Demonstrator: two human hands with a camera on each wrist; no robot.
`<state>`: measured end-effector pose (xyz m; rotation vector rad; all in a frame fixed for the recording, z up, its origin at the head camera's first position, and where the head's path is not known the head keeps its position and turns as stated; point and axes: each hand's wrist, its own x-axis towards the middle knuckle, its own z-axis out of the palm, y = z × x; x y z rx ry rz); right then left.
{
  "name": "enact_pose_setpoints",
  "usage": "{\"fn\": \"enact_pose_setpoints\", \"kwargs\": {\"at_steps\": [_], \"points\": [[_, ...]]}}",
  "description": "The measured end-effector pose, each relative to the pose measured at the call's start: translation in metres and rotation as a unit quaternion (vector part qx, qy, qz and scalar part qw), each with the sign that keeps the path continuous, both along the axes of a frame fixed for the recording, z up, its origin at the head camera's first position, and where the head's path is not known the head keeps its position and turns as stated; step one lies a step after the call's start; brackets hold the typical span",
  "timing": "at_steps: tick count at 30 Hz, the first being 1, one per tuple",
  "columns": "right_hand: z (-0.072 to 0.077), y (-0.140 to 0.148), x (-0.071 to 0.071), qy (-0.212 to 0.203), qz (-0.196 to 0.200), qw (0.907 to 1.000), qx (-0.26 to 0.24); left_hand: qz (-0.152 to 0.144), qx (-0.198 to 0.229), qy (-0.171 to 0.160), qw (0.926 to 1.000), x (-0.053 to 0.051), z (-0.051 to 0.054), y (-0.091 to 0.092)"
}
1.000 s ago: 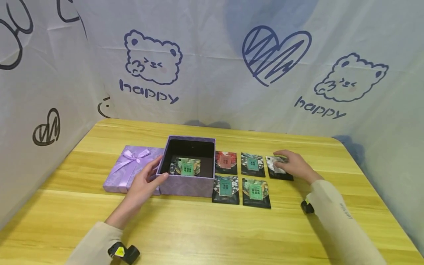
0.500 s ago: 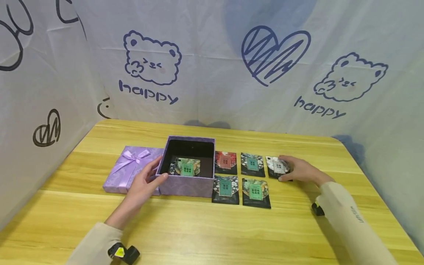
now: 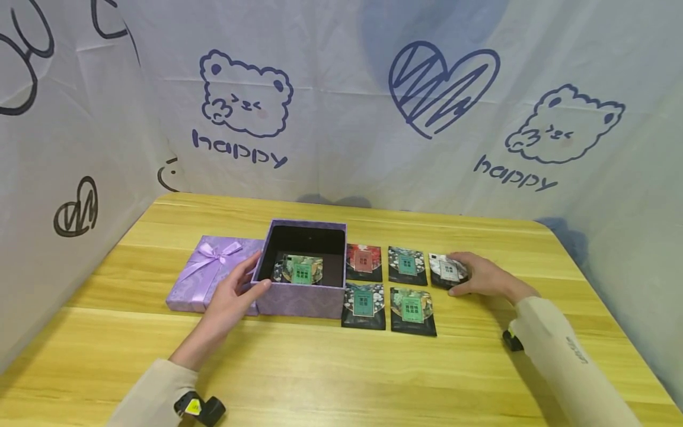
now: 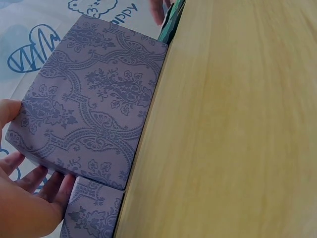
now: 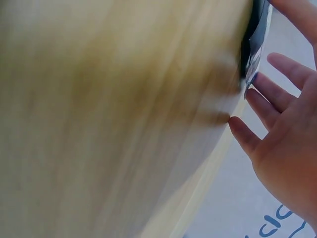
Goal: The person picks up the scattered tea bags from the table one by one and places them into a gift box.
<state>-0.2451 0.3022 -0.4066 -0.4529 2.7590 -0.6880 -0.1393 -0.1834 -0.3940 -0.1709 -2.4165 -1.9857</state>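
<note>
Ref. relation: gray packet (image 3: 444, 270) to R grip (image 3: 482, 276). In head view the packet lies right of frame center, at the R end of the back row; the R grip sits at its R edge, i.e. the packet extends frame-left from the palm. Thumb is at the lower R corner, fingers at the upper R; grip appears clamped on the packet edge (judged; fingertip contact is partly hidden). Outline is approx. square, so no clear long axis. R-wrist view: packet shows near edge-on at upper right of frame, w/ outer fingers spread alongside.

Nearer hand: R. L grip (image 3: 235, 292) is well apart, left of and below center, w/ fingers along the L wall of the purple box (image 3: 301, 300) and thumb at its front L corner; digits apart, not wrapped.

Box pos.: just below-left of center, mouth up, w/ a green packet (image 3: 303, 270) visible inside. Between box and R grip, back row: red packet (image 3: 364, 262), then teal packet (image 3: 407, 264), flat on the surface (image 3: 320, 373). Front row: front teal packet (image 3: 364, 305), front green packet (image 3: 413, 311). Lid (image 3: 210, 277) w/ bow lies left of box.
</note>
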Motion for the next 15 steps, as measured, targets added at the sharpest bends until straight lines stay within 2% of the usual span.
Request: {"fn": "enact_pose_setpoints", "kwargs": {"at_steps": [8, 15], "points": [[0.0026, -0.0017, 0.0036, 0.021, 0.017, 0.9996, 0.010, 0.001, -0.005, 0.000, 1.0000, 0.0006, 0.0018, -0.0005], [0.0060, -0.0056, 0.0059, 0.027, 0.013, 0.9995, 0.013, 0.001, -0.004, -0.002, 1.0000, 0.0003, 0.0024, -0.0002]]}}
